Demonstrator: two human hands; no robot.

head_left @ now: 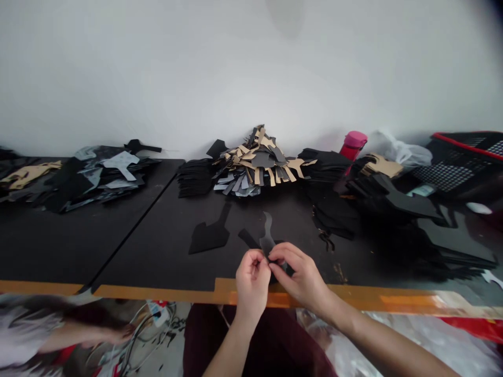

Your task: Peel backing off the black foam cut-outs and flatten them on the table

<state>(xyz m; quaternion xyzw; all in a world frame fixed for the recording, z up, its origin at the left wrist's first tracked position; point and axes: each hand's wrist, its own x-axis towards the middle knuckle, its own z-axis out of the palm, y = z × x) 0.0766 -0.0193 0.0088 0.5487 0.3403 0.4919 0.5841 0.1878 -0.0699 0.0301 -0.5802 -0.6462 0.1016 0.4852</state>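
Observation:
Near the front edge of the dark table, my left hand [253, 272] and my right hand [294, 269] meet, fingertips pinched on a thin grey piece [268, 230]. Its narrow curved end points away from me. Under and behind it lies a black piece [248, 238], partly covered by my right hand. A separate black cut-out [210, 234] with a narrow tab rests flat to the left. Where the fingertips meet, the detail is too small to make out.
Behind stands a heap of tan, grey and black cut pieces [271, 157]. More stacks lie left [118, 165] and right [408, 201]. A pink-capped bottle [353, 144] and black basket [451, 162] stand back right. Another person's arm [86, 334] shows lower left.

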